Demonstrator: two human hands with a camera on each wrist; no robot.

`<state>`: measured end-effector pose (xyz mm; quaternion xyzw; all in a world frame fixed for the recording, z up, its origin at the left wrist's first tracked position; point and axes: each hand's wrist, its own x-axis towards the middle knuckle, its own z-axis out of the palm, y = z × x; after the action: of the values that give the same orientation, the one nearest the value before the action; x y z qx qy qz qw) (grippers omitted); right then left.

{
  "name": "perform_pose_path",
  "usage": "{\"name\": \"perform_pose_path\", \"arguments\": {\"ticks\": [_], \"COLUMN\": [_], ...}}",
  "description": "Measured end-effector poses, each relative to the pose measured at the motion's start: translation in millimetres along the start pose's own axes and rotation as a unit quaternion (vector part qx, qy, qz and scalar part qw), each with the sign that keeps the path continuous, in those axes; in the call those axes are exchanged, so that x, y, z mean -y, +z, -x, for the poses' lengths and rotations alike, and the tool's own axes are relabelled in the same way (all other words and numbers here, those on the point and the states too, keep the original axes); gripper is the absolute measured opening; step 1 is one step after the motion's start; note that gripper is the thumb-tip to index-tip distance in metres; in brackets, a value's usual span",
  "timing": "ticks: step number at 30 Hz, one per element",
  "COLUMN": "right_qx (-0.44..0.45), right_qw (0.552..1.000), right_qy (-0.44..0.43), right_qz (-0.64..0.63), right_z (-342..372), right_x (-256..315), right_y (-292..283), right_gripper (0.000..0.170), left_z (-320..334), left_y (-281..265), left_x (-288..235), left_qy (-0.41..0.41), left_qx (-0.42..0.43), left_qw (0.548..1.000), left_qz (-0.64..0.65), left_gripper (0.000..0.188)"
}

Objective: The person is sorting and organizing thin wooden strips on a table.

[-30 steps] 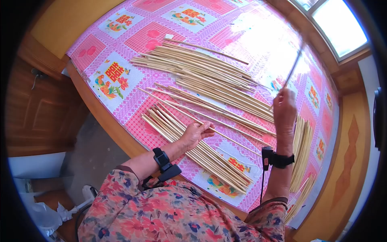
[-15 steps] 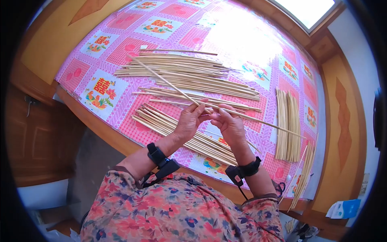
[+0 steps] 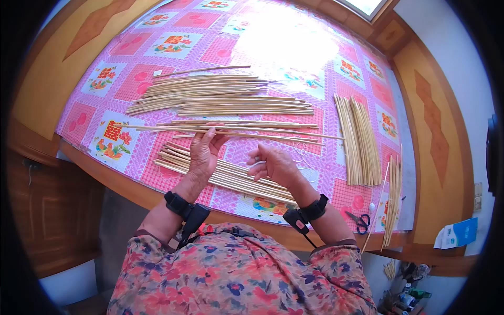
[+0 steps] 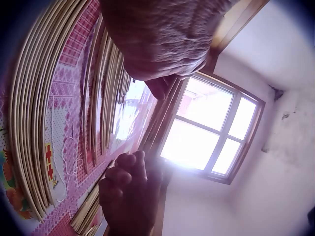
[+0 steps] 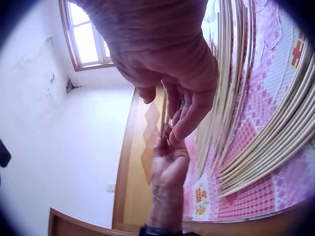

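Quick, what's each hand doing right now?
Left hand: closed, holding at least one long thin stick.
Right hand: open, fingers loosely bent, nothing visible in it.

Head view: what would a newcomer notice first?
Probably the pink patterned tablecloth, glaring white toward its far side. Next, pale stick bundles across its middle and right. At centre, the left hand pinches a long stick; the right hand, seemingly empty, is beside it.

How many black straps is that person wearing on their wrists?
2: one black strap with a boxy device behind the bare left hand, the other black strap behind the bare right hand.
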<state>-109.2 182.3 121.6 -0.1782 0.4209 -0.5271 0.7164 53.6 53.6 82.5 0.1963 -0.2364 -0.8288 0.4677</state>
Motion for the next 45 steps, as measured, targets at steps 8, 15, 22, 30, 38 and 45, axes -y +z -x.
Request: {"name": "perform_pose_path", "arguments": {"ticks": [8, 15, 22, 30, 38, 45], "right_qx": [-0.174, -0.228, -0.207, -0.227, -0.257, -0.259], "right_qw": [0.935, 0.933, 0.927, 0.918, 0.907, 0.921], "right_qy": [-0.258, -0.211, -0.231, -0.261, -0.245, -0.215], "right_qz": [-0.172, -0.182, -0.212, -0.194, -0.226, -0.195], "right_z": [3, 9, 7, 9, 18, 16], "right_x": [-35, -49, -63, -67, -71, -69], "right_y": [-45, -54, -60, -70, -96, -97], "right_gripper": [0.032, 0.024, 0.025, 0.025, 0.020, 0.017], "left_z": [15, 21, 25, 31, 30, 29], "left_y": [-27, -34, -44, -65, -74, -75], "left_x": [10, 9, 1, 0, -8, -10], "left_qy": [-0.066, -0.100, -0.118, -0.074, -0.092, -0.096], "left_qx": [-0.029, -0.036, -0.029, -0.092, -0.086, -0.064], "left_qw": [0.997, 0.994, 0.993, 0.993, 0.991, 0.991], "left_qz": [-0.014, 0.022, -0.006, -0.015, -0.050, -0.060], "left_gripper": [0.012, 0.013, 0.017, 0.014, 0.012, 0.011]}}
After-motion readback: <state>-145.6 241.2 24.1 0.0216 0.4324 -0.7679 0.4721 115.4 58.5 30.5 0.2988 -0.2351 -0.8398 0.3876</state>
